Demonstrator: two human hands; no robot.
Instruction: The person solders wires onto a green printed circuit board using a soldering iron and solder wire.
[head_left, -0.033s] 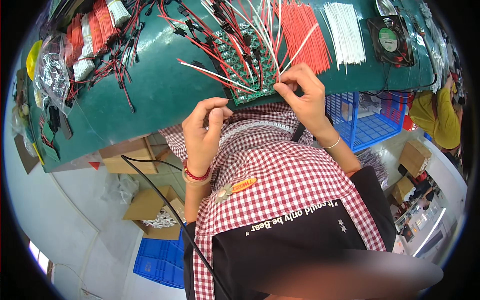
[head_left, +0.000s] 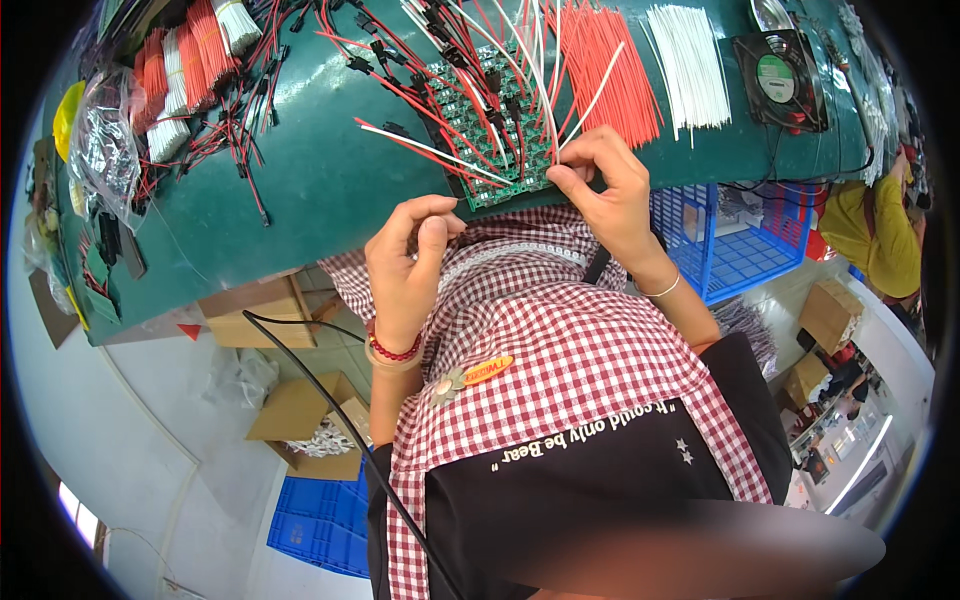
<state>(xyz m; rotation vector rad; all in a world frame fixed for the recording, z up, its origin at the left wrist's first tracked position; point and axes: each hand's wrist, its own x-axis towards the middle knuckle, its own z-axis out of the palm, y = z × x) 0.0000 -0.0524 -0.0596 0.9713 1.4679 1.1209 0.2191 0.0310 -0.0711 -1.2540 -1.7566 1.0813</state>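
A green circuit board [head_left: 515, 135] lies at the table's near edge, with red and white wires and black connectors [head_left: 455, 55] spread over it. My right hand [head_left: 610, 190] pinches the lower end of a white wire [head_left: 601, 88] between thumb and index finger, at the board's right edge. That wire slants up and to the right across a bundle of red wires [head_left: 607, 70]. My left hand [head_left: 408, 255] stays by the board's lower left corner with its fingers curled in. Whatever those fingers may hold is hidden. A red and white wire pair [head_left: 430, 147] sticks out leftward from the board.
White wires [head_left: 688, 70] lie beside the red bundle, then a black fan [head_left: 782, 82]. Wire bundles [head_left: 180, 75], connector leads [head_left: 240, 110] and a clear plastic bag [head_left: 103, 145] occupy the table's left. A blue crate [head_left: 740, 250] stands below right; a black cable [head_left: 330, 390] hangs at left.
The free end of the white wire in my right hand has shifted slightly left and up. Both hands keep their places.
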